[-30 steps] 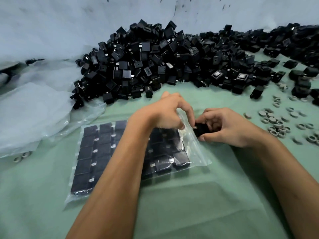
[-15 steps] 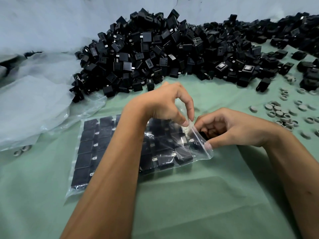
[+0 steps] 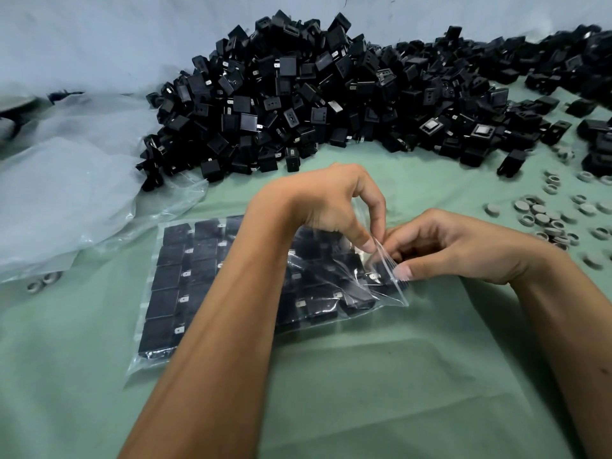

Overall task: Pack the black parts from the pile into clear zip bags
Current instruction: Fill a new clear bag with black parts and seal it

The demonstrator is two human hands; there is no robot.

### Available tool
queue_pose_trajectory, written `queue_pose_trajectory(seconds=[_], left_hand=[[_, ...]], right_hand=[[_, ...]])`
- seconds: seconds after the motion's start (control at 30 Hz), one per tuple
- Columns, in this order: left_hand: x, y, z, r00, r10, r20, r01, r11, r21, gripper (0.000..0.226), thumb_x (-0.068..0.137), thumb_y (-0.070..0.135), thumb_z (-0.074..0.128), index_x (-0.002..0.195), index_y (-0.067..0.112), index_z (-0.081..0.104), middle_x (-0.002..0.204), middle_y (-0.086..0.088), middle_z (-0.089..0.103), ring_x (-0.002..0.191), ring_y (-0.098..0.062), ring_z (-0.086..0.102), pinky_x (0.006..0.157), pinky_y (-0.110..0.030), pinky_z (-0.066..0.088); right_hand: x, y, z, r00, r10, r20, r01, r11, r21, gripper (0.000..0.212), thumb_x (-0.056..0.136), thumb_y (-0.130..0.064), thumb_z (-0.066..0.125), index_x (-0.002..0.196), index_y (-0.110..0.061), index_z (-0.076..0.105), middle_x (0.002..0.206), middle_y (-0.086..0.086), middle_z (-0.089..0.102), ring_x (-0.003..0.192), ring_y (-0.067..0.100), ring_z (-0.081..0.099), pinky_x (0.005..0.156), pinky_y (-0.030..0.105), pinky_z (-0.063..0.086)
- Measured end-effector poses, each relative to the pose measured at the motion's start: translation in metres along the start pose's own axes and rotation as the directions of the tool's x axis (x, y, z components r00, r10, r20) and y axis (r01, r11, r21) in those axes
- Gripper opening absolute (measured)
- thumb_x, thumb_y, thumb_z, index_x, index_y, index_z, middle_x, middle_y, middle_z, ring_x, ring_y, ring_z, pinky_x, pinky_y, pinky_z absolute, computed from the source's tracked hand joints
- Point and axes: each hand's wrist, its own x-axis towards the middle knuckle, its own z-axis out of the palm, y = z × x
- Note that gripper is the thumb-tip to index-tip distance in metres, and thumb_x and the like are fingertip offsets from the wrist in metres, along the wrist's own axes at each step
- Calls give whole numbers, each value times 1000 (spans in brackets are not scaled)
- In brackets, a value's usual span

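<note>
Zip bag [image 3: 185, 293] of black parts lies flat at centre. Left hand [image 3: 326, 203] and right hand [image 3: 463, 246] both pinch its open mouth at three o'clock. Pile [image 3: 331, 94] looms at twelve.

1. Pile of parts [image 3: 331, 94]: black, with small silver tabs
2. Zip bag [image 3: 231, 286]: clear, holding black parts in rows
3. Table cloth [image 3: 364, 392]: pale green
4. Rings [image 3: 546, 220]: grey
5. Loose plastic sheeting [image 3: 66, 193]: translucent whitish
</note>
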Motion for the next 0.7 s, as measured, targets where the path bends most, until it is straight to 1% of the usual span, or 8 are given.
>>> queue_pose_trajectory(seconds=[0.1,0.2,0.27,0.33,0.4,0.5,0.6,0.7], left_hand=[[0,0,-1,1000,12,1,-12,1000,-20,20,67,32,94,78,39,79,118,7,69,117,-5,58,95,-32,45],[0,0,-2,1000,25,6,-25,999,-29,20,67,32,94,78,39,79,115,11,69,117,-4,56,91,-33,43],[0,-1,-1,1000,26,6,-26,999,-28,20,67,32,94,79,38,79,115,9,69,118,-6,56,96,-35,44],[0,0,-1,1000,20,9,-20,1000,-20,19,67,32,94,78,38,79,114,10,69,119,-7,56,101,-37,44],[0,0,-1,1000,15,18,-15,1000,-14,19,67,32,94,78,39,79,113,9,70,120,-8,56,103,-38,45],[0,1,-1,1000,7,29,-6,1000,-17,19,68,32,93,79,38,79,113,-1,72,115,-16,63,97,-39,50],[0,4,-1,1000,-3,31,3,1000,2,19,67,35,93,80,39,79,116,-14,69,113,-30,66,95,-47,55],[-1,6,0,1000,-4,27,4,1000,4,19,67,35,93,79,39,79,118,-18,68,113,-33,64,93,-51,56]], right_hand=[[3,1,3,1000,6,-30,-5,1000,27,28,85,-19,81,111,-9,79,105,19,77,91,26,67,79,41,50],[6,2,5,999,-5,-40,7,999,38,23,85,-18,81,105,-6,80,97,21,77,80,26,63,62,24,50],[9,2,5,999,-10,-34,11,1000,22,19,85,-16,81,101,-6,80,93,17,78,74,21,62,58,20,48],[10,3,6,999,-10,-46,11,1000,23,20,82,-16,82,98,-4,80,89,18,77,71,20,63,56,21,50],[11,5,6,998,-10,-54,13,999,47,25,80,-17,84,98,-1,79,89,22,76,72,26,66,58,23,54],[10,6,5,999,-23,-30,26,995,97,29,81,-14,83,102,4,76,92,21,77,75,25,71,64,26,59],[7,6,2,1000,-15,12,13,991,135,23,83,-5,79,105,4,76,94,19,78,75,19,74,68,25,59],[6,7,2,1000,12,24,-16,991,133,25,82,0,78,108,2,76,94,17,78,75,19,74,67,25,60]])
